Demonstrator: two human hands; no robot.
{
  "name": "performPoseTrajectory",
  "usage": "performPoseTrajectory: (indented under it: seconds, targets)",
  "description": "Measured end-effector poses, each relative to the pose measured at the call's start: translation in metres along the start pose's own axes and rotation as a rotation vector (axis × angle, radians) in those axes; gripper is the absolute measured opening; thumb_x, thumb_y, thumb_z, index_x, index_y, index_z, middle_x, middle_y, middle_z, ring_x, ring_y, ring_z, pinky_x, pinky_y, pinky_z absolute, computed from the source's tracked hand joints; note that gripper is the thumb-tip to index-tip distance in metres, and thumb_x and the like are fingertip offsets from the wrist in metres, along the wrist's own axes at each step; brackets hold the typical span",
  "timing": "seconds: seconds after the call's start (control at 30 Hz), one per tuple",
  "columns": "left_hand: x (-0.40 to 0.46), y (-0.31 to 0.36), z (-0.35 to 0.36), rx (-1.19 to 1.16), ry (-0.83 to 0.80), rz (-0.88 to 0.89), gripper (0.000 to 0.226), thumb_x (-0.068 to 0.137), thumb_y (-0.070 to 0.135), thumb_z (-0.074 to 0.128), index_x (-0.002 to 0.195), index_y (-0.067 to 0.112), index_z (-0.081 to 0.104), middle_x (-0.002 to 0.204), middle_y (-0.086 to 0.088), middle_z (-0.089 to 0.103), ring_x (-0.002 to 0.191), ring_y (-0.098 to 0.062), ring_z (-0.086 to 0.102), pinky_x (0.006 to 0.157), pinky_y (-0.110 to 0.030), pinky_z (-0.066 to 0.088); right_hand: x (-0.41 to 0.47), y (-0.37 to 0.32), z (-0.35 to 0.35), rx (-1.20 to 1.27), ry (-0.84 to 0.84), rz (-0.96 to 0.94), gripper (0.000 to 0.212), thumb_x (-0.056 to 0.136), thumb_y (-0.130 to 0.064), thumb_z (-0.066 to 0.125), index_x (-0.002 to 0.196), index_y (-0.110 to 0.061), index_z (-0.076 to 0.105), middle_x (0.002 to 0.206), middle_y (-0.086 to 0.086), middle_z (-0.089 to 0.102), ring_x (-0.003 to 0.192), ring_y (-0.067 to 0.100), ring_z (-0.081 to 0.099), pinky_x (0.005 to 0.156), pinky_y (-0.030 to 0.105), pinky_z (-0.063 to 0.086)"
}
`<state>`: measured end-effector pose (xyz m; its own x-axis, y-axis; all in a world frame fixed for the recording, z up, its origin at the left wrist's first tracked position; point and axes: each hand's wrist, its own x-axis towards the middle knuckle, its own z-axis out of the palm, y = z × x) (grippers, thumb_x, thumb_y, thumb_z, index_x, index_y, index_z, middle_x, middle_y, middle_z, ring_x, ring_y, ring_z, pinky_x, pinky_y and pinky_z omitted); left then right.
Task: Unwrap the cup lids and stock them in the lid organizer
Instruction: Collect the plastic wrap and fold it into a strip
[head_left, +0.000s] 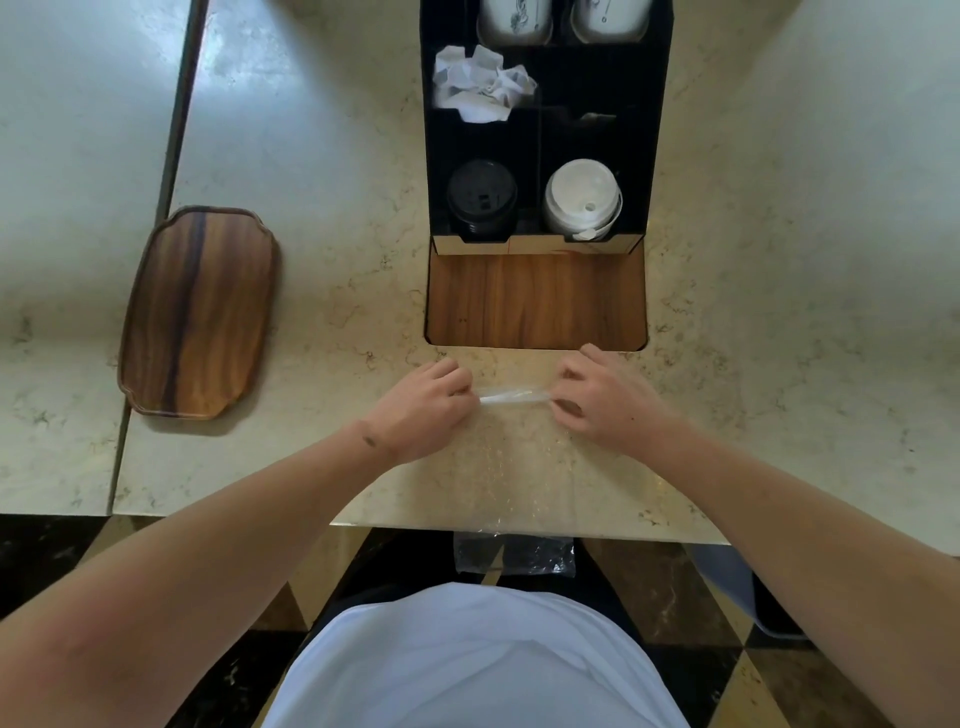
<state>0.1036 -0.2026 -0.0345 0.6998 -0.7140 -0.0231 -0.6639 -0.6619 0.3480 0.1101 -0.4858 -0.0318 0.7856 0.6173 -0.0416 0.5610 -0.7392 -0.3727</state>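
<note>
A clear plastic wrapper (511, 457) lies flat on the marble counter and hangs over its front edge. Its far end is rolled or folded into a narrow strip between my hands. My left hand (423, 408) pinches the strip's left end and my right hand (605, 400) pinches its right end. Just beyond stands the black lid organizer (655, 156) with a wooden front panel. Its front left slot holds a stack of black lids (482, 200). In the front right slot sits a stack of white lids (583, 200).
Crumpled white napkins (480, 83) fill a middle left slot of the organizer, and white cups (514, 21) stand in the back slots. A wooden tray (200, 312) lies on the counter to the left. A counter seam runs along the far left.
</note>
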Motion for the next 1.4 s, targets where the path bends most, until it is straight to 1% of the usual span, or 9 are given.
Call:
performPoseTrajectory:
  seconds: [0.17,0.27,0.4,0.5,0.73,1.03,1.17,1.23,1.4]
  targets:
    - [0.001,0.004,-0.005,-0.080,0.044,-0.166,0.017,0.095,0.021,0.068,0.084,0.014,0.079,0.087,-0.004,0.062,0.085,-0.025,0.053,0.074,-0.035,0.050,-0.005,-0.006,-0.004,0.031,0.011,0.070,0.027,0.099,-0.032,0.057,0.094,-0.018,0.080,0.097,0.001,0.065,0.087,0.018,0.053,0.077,0.037,0.051]
    - [0.013,0.007,-0.006,-0.155,0.020,-0.340,0.012,0.093,0.017,0.070,0.086,0.008,0.075,0.092,-0.006,0.066,0.093,-0.026,0.056,0.078,-0.035,0.051,0.006,-0.011,-0.004,0.079,-0.057,0.167,0.016,0.095,-0.029,0.064,0.087,-0.018,0.074,0.093,-0.002,0.064,0.088,0.018,0.053,0.078,0.035,0.049]
    - [0.026,0.001,-0.005,-0.232,-0.067,-0.463,0.015,0.094,0.017,0.067,0.109,0.014,0.067,0.106,-0.002,0.066,0.102,-0.022,0.055,0.082,-0.028,0.042,0.018,-0.008,-0.004,0.179,-0.145,0.266,0.007,0.091,-0.023,0.066,0.097,-0.018,0.063,0.088,-0.006,0.057,0.087,0.018,0.051,0.075,0.030,0.041]
    - [0.028,-0.003,-0.007,-0.232,-0.111,-0.414,0.010,0.095,0.015,0.065,0.104,0.016,0.070,0.104,-0.001,0.065,0.100,-0.021,0.054,0.083,-0.028,0.044,0.022,-0.007,-0.003,0.178,-0.200,0.252,0.007,0.094,-0.025,0.063,0.096,-0.020,0.067,0.090,-0.006,0.056,0.088,0.015,0.048,0.074,0.027,0.036]
    - [0.008,-0.005,-0.008,-0.085,-0.009,-0.120,0.012,0.095,0.007,0.065,0.084,0.006,0.069,0.086,-0.008,0.067,0.085,-0.028,0.059,0.075,-0.040,0.054,0.012,-0.012,-0.010,0.094,-0.210,0.121,0.009,0.094,-0.014,0.058,0.087,-0.014,0.064,0.087,-0.001,0.063,0.081,0.018,0.056,0.068,0.031,0.048]
    - [-0.006,-0.008,0.003,0.079,0.023,0.057,0.013,0.083,-0.001,0.077,0.088,0.010,0.070,0.090,-0.004,0.064,0.087,-0.026,0.058,0.077,-0.040,0.053,-0.008,-0.015,0.000,0.045,-0.008,-0.016,0.015,0.091,-0.003,0.065,0.077,-0.009,0.064,0.080,0.004,0.055,0.067,0.015,0.041,0.054,0.031,0.039]
    - [-0.013,-0.008,0.004,0.084,0.027,0.027,0.013,0.087,0.005,0.076,0.098,0.012,0.074,0.097,-0.004,0.065,0.092,-0.027,0.058,0.079,-0.040,0.053,-0.013,-0.010,0.010,0.103,-0.011,0.022,0.002,0.090,-0.012,0.072,0.089,-0.013,0.074,0.090,0.002,0.058,0.075,0.008,0.039,0.060,0.028,0.040]
    - [-0.017,-0.004,0.004,0.051,0.030,-0.018,0.010,0.095,0.018,0.068,0.101,0.013,0.075,0.107,-0.003,0.067,0.099,-0.027,0.059,0.081,-0.042,0.053,-0.018,-0.010,0.013,0.152,-0.017,0.062,0.014,0.094,-0.021,0.066,0.098,-0.013,0.077,0.096,0.002,0.059,0.078,0.007,0.041,0.064,0.028,0.044]
    - [-0.005,0.010,-0.006,-0.093,0.036,-0.257,0.019,0.097,0.028,0.067,0.098,0.015,0.081,0.111,-0.003,0.069,0.099,-0.026,0.056,0.082,-0.041,0.053,-0.016,-0.020,0.013,0.217,0.022,0.274,0.010,0.091,-0.021,0.072,0.093,-0.015,0.080,0.095,-0.001,0.064,0.086,0.013,0.055,0.075,0.023,0.038]
